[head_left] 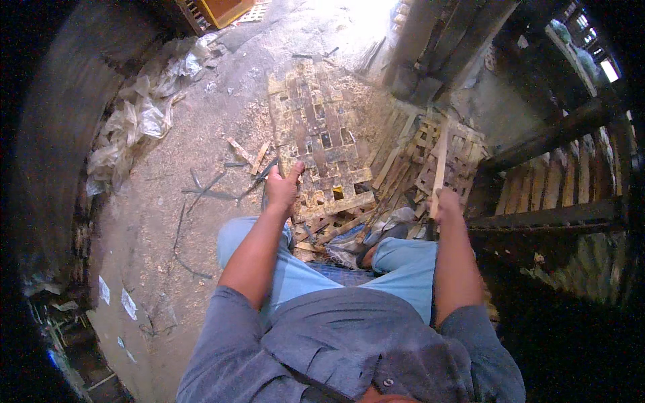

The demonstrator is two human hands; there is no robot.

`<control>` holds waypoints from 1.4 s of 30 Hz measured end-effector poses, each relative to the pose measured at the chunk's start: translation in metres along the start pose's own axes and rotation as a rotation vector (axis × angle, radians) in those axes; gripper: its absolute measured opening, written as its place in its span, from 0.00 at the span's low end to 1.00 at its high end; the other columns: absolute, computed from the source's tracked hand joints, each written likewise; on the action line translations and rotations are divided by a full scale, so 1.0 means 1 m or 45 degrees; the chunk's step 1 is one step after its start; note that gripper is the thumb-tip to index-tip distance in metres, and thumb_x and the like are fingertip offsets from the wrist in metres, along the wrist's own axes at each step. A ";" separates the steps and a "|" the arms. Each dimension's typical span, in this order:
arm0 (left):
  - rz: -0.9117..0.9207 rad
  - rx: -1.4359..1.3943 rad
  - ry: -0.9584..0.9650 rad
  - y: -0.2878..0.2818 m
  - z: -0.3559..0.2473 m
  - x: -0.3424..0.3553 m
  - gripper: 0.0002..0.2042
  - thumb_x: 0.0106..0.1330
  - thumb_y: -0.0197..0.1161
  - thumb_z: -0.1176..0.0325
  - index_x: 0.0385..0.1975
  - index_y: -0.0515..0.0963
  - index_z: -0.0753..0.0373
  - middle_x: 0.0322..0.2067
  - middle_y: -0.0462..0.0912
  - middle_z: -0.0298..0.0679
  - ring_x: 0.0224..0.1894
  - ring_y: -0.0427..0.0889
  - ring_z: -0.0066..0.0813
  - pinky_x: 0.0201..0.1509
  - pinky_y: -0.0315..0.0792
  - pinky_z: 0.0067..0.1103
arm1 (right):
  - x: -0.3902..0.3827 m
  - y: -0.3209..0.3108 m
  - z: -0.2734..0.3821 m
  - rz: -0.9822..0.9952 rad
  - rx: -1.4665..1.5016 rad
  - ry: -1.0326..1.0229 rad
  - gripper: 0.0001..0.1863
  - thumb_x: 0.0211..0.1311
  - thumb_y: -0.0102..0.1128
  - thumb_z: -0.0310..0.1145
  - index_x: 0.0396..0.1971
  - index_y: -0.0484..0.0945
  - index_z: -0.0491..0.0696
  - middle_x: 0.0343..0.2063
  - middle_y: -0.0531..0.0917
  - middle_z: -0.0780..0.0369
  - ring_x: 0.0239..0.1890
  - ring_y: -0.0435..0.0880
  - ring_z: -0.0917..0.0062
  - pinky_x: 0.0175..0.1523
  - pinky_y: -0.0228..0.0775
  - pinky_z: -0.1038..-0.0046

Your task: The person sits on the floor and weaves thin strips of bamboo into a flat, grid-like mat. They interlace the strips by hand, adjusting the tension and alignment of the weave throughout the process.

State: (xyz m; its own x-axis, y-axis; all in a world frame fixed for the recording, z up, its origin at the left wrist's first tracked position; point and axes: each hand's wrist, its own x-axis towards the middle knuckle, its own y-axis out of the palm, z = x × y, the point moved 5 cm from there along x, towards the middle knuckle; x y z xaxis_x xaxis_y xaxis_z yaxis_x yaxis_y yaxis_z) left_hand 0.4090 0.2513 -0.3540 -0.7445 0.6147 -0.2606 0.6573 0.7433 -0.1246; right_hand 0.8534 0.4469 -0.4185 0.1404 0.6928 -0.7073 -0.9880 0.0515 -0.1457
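A woven panel of flat wooden strips [316, 127] lies in front of me, worn, yellowish and brown, with gaps between its strips. My left hand [282, 190] is at its near left edge, thumb over the strips and fingers along the side, closed on it. A dark thin strip [266, 168] runs beside those fingers. Off to the right, my right hand [446, 205] is wrapped round a long, pale wooden stick [441, 158], which points away from me. A short dark part shows below that fist; what it is I cannot tell.
More woven pieces [460, 151] and loose slats [396, 161] lie at right, near dark wooden posts [443, 47] and a slatted frame [557, 181]. Black strips [208, 191] and wood chips litter the floor. Crumpled plastic sheeting [141, 121] lies at left; an orange-brown box [225, 10] stands far off.
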 end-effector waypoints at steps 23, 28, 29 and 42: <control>0.196 -0.515 0.033 0.005 -0.014 -0.025 0.27 0.60 0.72 0.61 0.52 0.69 0.67 0.39 0.81 0.38 0.35 0.77 0.21 0.37 0.72 0.21 | -0.182 0.111 0.039 0.374 0.363 -0.737 0.07 0.66 0.52 0.24 0.40 0.77 0.40 0.30 0.81 0.63 0.30 0.78 0.79 0.39 0.72 0.75; 0.250 -0.469 -0.010 -0.002 -0.032 -0.038 0.27 0.59 0.73 0.61 0.52 0.68 0.67 0.39 0.81 0.38 0.35 0.77 0.20 0.36 0.72 0.19 | -0.194 0.130 0.037 0.337 0.289 -0.803 0.08 0.66 0.53 0.25 0.42 0.77 0.41 0.30 0.80 0.65 0.31 0.76 0.82 0.38 0.69 0.77; 0.220 -0.480 -0.005 -0.003 -0.033 -0.039 0.26 0.59 0.73 0.61 0.52 0.69 0.66 0.39 0.81 0.37 0.34 0.77 0.20 0.36 0.72 0.20 | -0.198 0.133 0.039 0.353 0.278 -0.799 0.08 0.66 0.52 0.25 0.42 0.77 0.41 0.30 0.80 0.65 0.31 0.76 0.82 0.38 0.69 0.77; 0.222 -0.321 0.065 -0.003 -0.041 -0.042 0.21 0.61 0.71 0.60 0.46 0.73 0.66 0.39 0.83 0.38 0.36 0.78 0.22 0.42 0.73 0.22 | -0.194 0.147 0.046 0.277 0.264 -0.905 0.11 0.68 0.51 0.27 0.46 0.76 0.40 0.33 0.80 0.64 0.33 0.76 0.80 0.41 0.70 0.75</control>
State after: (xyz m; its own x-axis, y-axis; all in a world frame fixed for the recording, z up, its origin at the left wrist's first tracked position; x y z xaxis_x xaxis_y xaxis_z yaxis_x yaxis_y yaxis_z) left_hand 0.4339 0.2342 -0.3030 -0.6319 0.7466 -0.2080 0.7309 0.6633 0.1607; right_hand 0.6780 0.3529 -0.2711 -0.0641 0.9947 -0.0805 -0.9903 -0.0534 0.1279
